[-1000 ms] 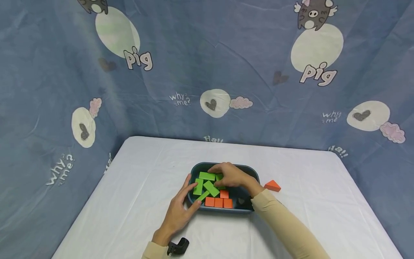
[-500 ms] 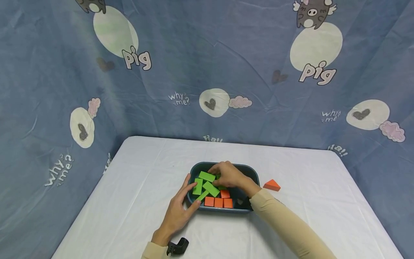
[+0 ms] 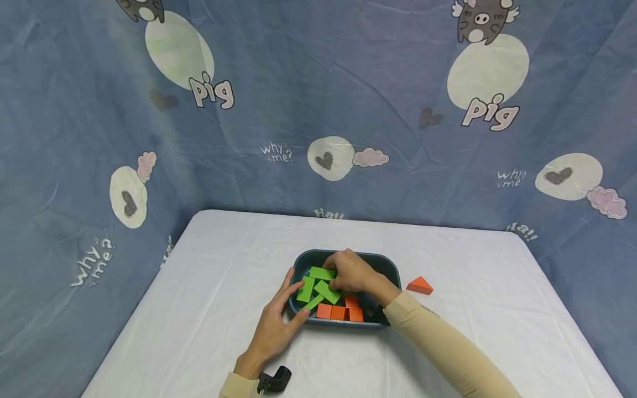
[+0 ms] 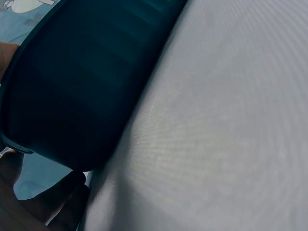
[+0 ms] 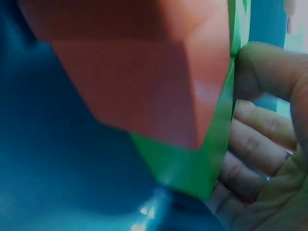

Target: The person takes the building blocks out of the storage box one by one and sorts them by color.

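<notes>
A dark teal plastic bin [image 3: 376, 325] holds several green rectangular blocks [image 3: 327, 292] in its left part and several orange blocks [image 3: 338, 313] along its near side. My left hand [image 3: 271, 326] grips the bin's left end, fingers and thumb spread over the rim; the left wrist view shows the bin's outer wall [image 4: 72, 96] with fingers around its corner. Inside the bin, my right hand [image 3: 352, 272] curls its thumb and fingers round a green block [image 5: 180, 168], largely hidden from the head view. An orange block [image 5: 130, 91] overlaps that block in the right wrist view.
An orange triangular block [image 3: 420, 286] lies on the white-covered table [image 3: 239, 249] just right of the bin. A blue printed cloth [image 3: 398, 166] hangs behind and beside the table. A black wrist device [image 3: 275, 380] sits at the left cuff.
The far green block and the front orange blocks have shifted slightly right; the rightmost orange ones have turned a little. My right hand also moved slightly right. My left hand stays put.
</notes>
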A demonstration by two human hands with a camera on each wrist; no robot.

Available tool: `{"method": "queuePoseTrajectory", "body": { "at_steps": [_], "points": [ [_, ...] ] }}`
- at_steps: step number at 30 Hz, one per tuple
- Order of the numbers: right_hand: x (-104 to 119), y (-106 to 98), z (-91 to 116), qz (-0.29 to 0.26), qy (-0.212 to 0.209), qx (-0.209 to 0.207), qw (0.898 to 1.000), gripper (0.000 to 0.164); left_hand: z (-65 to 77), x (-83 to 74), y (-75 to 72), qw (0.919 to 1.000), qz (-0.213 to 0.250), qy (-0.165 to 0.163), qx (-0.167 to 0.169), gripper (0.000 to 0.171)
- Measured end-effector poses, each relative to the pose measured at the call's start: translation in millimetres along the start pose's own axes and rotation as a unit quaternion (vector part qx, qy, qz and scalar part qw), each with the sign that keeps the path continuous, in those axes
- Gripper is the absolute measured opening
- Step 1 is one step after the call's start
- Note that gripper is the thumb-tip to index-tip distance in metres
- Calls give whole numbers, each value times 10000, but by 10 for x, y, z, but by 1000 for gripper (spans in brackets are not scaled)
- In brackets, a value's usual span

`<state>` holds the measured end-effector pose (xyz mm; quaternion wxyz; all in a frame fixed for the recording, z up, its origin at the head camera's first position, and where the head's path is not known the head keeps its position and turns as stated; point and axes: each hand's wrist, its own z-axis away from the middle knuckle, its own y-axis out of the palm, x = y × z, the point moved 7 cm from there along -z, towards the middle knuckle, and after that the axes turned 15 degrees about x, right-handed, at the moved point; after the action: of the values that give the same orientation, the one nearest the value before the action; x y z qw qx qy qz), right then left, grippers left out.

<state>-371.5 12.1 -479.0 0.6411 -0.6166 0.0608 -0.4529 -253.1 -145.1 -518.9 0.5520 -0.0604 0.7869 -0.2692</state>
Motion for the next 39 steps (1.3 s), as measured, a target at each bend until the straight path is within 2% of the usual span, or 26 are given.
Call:
{"method": "queuePoseTrajectory", "body": {
  "at_steps": [4, 12, 21, 26, 33, 39],
  "points": [
    [6, -16, 18, 151, 89, -62, 9998, 37, -1, -8, -4, 10000, -11, 27, -8, 58],
    [37, -26, -5, 261, -270, -190, 9991, 31, 2, -44, -40, 9999, -60, 61, -77, 58],
    [9, -49, 2, 226, -125, -213, 9994, 31, 6, -30, -17, 9999, 15, -101, -25, 57],
    [33, -118, 46, 228, -250, -383, 9987, 31, 1, -18, 0, 9999, -5, -103, -4, 57],
    [37, -276, 139, -79, -458, -559, 9974, 30, -8, -8, -2, 9999, -115, -51, -32, 57],
    [-15, -364, 211, -563, -366, -607, 9959, 33, -7, -1, 5, 9999, -96, -111, -14, 57]
  ]
}}
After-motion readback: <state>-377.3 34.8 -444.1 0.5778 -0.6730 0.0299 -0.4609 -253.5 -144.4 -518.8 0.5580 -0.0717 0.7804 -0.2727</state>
